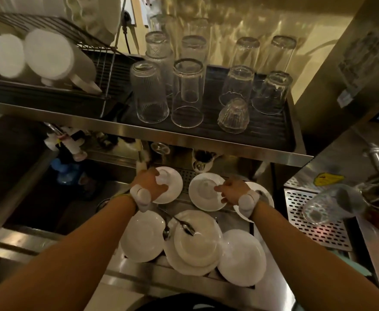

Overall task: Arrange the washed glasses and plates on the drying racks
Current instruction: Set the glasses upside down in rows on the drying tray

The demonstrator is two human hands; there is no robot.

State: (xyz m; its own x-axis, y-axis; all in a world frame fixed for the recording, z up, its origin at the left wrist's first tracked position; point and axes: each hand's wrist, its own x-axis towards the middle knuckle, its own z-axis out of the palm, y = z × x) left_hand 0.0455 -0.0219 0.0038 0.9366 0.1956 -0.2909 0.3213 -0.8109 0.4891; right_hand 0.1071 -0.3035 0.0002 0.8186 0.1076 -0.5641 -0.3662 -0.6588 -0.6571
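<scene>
Left hand (149, 185) grips left plate (172, 187) by its rim; right hand (232, 190) pinches right plate (203, 194) at the edge, both held just above the surface (273, 288). Near the wrists: loose plates (142, 236) w/ spoons (185, 226). Shelf (161, 133) above: upturned glasses (187, 93) on tray (271, 135), rack (107, 70) at left w/ racked plates (49, 52).

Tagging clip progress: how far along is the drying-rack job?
Done: glasses stand inverted on the upper tray; white ware sits in the wire rack. In hand: left grip holds one plate, right grip a second plate. Left: several plates and spoons below.
</scene>
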